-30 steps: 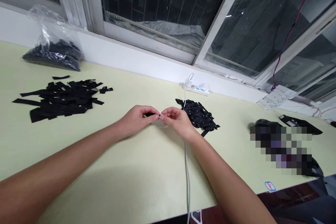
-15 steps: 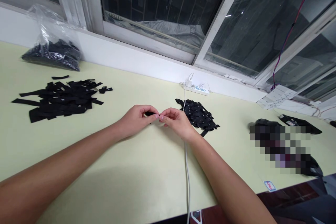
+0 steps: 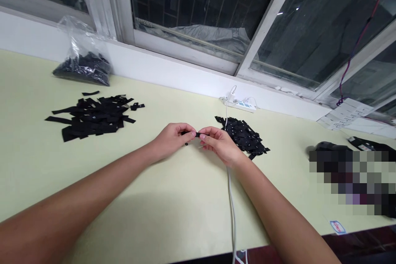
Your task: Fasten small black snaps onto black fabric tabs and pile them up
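My left hand (image 3: 176, 138) and my right hand (image 3: 221, 142) meet over the pale table (image 3: 161, 214), fingertips pinched on a small black fabric strip (image 3: 197, 135). A short piece of the strip shows between the two thumbs; the rest is hidden by my fingers. Under my left fingers a small round black bit (image 3: 186, 144) shows, and I cannot tell whether it is attached. Just beyond my right hand lies a pile of short black strips with small shiny spots (image 3: 244, 134). Farther left spreads a looser heap of black strips (image 3: 95, 117).
A clear plastic bag (image 3: 83, 68) of black pieces leans at the back wall. A white power strip (image 3: 239, 104) sits by the wall, and its cable (image 3: 232, 210) runs under my right wrist to the front edge. Dark items, partly pixelated, lie at right.
The view has shifted, so the scene sits farther right. Between my fingertips, which were nearly touching, more of the black strip now shows. Both hands keep their pinch.
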The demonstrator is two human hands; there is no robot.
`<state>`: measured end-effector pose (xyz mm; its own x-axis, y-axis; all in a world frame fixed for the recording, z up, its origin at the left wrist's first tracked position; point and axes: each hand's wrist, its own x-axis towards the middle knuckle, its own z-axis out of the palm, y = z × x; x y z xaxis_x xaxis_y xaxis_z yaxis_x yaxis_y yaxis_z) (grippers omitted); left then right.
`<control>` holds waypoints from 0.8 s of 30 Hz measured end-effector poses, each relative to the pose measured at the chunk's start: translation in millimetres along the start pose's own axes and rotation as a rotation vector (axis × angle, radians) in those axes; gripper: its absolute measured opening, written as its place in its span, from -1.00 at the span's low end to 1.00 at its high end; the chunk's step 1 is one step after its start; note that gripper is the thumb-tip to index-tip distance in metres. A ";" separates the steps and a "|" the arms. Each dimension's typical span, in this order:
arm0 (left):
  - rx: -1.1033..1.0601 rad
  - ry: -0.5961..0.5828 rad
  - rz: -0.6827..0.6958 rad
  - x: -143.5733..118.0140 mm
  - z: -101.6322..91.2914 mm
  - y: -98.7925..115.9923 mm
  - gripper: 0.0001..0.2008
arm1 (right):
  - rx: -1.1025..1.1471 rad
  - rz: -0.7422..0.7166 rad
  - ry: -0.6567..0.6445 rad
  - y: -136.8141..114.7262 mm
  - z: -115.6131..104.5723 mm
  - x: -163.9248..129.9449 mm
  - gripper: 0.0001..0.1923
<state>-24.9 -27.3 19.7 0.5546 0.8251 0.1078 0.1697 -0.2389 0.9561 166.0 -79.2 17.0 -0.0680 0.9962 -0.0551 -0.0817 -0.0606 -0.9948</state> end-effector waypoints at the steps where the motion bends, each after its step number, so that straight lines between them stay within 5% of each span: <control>1: -0.005 0.001 -0.003 -0.2 0.2 0.3 -0.71 | 0.015 0.019 0.000 -1.1 0.2 -0.8 -0.64; 24: 0.002 -0.017 0.058 -2.7 3.2 3.6 -0.74 | 0.237 0.177 -0.105 -4.7 -5.1 -1.7 -0.74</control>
<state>-23.2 -32.0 22.0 0.5773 0.8009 0.1588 0.1380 -0.2874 0.9478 171.6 -80.2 21.4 -0.2030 0.9577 -0.2040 -0.2880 -0.2575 -0.9224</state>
